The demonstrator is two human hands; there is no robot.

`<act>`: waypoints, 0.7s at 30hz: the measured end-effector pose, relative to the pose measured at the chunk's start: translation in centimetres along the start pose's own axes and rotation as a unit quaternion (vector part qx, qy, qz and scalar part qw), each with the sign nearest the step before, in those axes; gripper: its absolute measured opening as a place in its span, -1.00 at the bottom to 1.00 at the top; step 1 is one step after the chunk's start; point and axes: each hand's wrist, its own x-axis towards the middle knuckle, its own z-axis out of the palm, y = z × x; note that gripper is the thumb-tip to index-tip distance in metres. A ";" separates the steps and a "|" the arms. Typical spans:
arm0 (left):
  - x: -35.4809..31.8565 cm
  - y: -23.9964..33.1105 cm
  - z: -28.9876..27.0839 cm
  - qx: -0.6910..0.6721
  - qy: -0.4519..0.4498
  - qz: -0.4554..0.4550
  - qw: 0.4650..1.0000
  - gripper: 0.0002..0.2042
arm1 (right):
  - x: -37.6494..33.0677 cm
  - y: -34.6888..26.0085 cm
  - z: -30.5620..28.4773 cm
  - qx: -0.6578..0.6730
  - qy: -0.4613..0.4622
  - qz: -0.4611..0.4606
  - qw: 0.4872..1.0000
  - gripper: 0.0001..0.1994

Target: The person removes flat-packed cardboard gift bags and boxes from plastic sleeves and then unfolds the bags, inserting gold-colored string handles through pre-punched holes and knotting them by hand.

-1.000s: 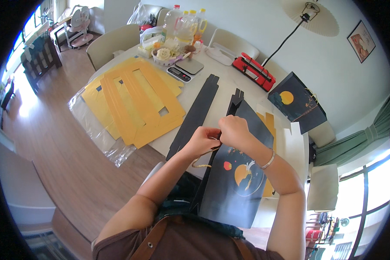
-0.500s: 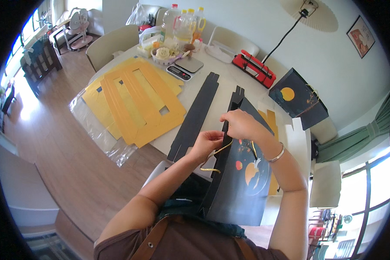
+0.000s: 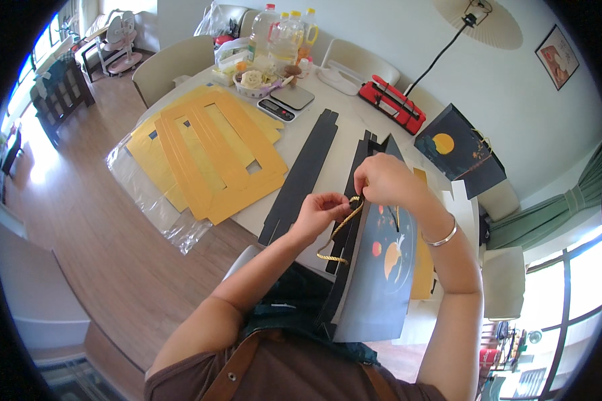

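- Gold twisted cord handle: pinched at its upper end between both hands, at the top edge of the dark blue paper gift bag with orange planet print; loose end hanging down in a curl beside the bag's left side.
- Left hand: fingers closed on the cord, thumb and forefinger tips pressed together just under the bag's rim.
- Right hand: curled shut over the bag's top edge, fingertips meeting the cord from above; silver bangle on the wrist.
- Gift bag: flat, unopened, lying from the lap up onto the near edge of the white worktop.
- Just left of the bag: long flat black cardboard strips laid along the worktop.
- Further left: stack of flat yellow die-cut cardboard sheets on clear plastic wrap, overhanging the worktop edge.
- Far side: small digital kitchen scale, bowl of small items, clear bottles of yellow liquid, red tool.
- Right far corner: finished dark blue gift bag with orange disc, standing upright.
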 end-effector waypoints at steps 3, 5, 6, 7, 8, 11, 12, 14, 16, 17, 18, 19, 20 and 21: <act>1.0 1.5 -0.7 -0.119 -0.037 -0.009 0.992 -0.89 | -0.2 -0.5 -1.6 0.045 0.046 -0.028 0.998 -0.86; 1.5 2.5 -0.4 -0.126 -0.032 0.029 0.991 -0.87 | -0.6 -0.3 -2.5 0.074 0.085 -0.059 0.992 -0.86; 1.6 3.4 -0.1 -0.127 -0.031 0.047 0.990 -0.85 | -0.7 -0.1 -2.9 0.090 0.105 -0.074 0.988 -0.85; 1.7 4.5 0.1 -0.097 -0.042 0.073 0.992 -0.83 | -0.8 0.2 -3.3 0.111 0.094 -0.072 0.987 -0.87; 1.8 5.3 0.4 -0.074 -0.036 0.081 0.993 -0.84 | -1.0 0.2 -3.6 0.124 0.089 -0.062 0.986 -0.87; 2.1 6.7 0.8 -0.017 -0.029 0.101 0.994 -0.85 | -1.4 0.1 -4.0 0.172 0.072 -0.033 0.982 -0.89; 2.3 6.7 0.9 -0.021 -0.030 0.105 0.994 -0.85 | -1.6 0.3 -4.0 0.192 0.063 -0.024 0.979 -0.89; 2.6 6.7 1.1 -0.030 -0.033 0.113 0.993 -0.85 | -1.8 0.7 -3.8 0.228 0.059 -0.030 0.971 -0.87; 2.4 7.0 1.4 -0.039 -0.043 0.121 0.991 -0.85 | -2.0 1.6 -3.3 0.267 0.065 -0.063 0.960 -0.81; 2.3 7.1 1.6 -0.043 -0.048 0.125 0.990 -0.85 | -2.2 1.8 -3.2 0.293 0.059 -0.064 0.952 -0.79; 2.2 7.0 1.8 -0.052 -0.054 0.112 0.991 -0.85 | -2.5 1.9 -3.2 0.318 0.052 -0.065 0.944 -0.76; 2.3 6.8 2.1 -0.061 -0.061 0.099 0.991 -0.84 | -2.8 2.0 -3.1 0.344 0.045 -0.066 0.936 -0.73; 2.3 6.7 2.4 -0.070 -0.067 0.087 0.992 -0.83 | -2.9 2.2 -2.6 0.334 0.047 -0.046 0.940 -0.69; 2.2 6.5 2.6 -0.063 -0.068 0.068 0.993 -0.88 | -2.9 2.3 -1.9 0.324 0.049 -0.028 0.944 -0.66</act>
